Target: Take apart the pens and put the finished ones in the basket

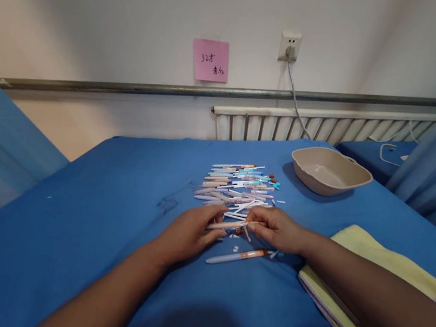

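My left hand (190,234) and my right hand (277,227) meet over a blue cloth, both pinching a thin pale pen barrel (227,225) held level between them. A small white refill piece sticks out near my right fingertips. Just beyond lies a loose pile of several pastel pens and white refills (237,185). One assembled pen with an orange grip (238,256) lies on the cloth under my hands. Tiny white bits sit beside it.
A beige oval basin (329,170) stands to the right of the pile. A yellow cloth or pad (375,265) lies under my right forearm. The blue-covered table (98,214) runs to a wall with a metal rail, radiator, socket and pink note (211,60).
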Demonstrator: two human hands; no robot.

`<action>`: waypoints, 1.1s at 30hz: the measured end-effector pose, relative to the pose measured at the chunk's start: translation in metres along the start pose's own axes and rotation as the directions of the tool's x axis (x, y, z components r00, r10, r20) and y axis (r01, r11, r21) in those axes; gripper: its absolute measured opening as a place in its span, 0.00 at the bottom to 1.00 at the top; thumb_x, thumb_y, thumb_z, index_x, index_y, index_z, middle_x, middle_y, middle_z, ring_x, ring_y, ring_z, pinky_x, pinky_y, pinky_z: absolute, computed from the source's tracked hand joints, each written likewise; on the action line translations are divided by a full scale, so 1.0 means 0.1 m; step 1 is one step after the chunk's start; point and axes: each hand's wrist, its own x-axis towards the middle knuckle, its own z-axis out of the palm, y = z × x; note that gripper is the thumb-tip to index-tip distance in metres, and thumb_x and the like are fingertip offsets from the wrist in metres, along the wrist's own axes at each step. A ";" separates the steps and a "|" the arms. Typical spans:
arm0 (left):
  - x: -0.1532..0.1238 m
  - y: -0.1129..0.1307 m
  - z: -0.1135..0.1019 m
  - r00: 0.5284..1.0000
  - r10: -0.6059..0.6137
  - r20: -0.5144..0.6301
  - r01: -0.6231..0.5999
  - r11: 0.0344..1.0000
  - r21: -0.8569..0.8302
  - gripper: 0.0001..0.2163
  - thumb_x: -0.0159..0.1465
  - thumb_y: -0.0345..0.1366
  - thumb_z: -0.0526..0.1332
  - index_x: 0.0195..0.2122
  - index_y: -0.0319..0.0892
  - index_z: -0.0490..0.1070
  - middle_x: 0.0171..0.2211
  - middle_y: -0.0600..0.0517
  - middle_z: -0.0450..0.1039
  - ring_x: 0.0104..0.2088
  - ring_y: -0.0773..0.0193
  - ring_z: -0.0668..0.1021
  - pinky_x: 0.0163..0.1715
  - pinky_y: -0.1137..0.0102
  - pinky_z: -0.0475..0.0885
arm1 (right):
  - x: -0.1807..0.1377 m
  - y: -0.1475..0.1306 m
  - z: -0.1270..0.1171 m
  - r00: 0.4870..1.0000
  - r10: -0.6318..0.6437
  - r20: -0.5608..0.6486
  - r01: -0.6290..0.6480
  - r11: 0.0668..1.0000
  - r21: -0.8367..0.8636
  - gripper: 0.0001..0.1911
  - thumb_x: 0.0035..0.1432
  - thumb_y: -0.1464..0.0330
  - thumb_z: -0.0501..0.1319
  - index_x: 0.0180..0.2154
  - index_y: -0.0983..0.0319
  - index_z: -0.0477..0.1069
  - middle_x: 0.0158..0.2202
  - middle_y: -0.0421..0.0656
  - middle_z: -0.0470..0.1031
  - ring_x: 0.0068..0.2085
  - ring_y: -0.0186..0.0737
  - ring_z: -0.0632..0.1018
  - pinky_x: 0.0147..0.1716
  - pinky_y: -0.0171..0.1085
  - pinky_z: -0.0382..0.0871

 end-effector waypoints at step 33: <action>0.02 -0.05 -0.04 0.998 0.001 -0.055 0.004 0.996 0.088 0.10 0.66 0.39 0.52 0.41 0.43 0.70 0.36 0.49 0.72 0.37 0.61 0.73 0.37 0.69 0.65 | -0.01 0.09 -0.20 0.998 -0.028 0.050 0.041 0.962 -0.271 0.03 0.57 0.70 0.57 0.33 0.61 0.69 0.28 0.38 0.73 0.29 0.33 0.71 0.28 0.30 0.58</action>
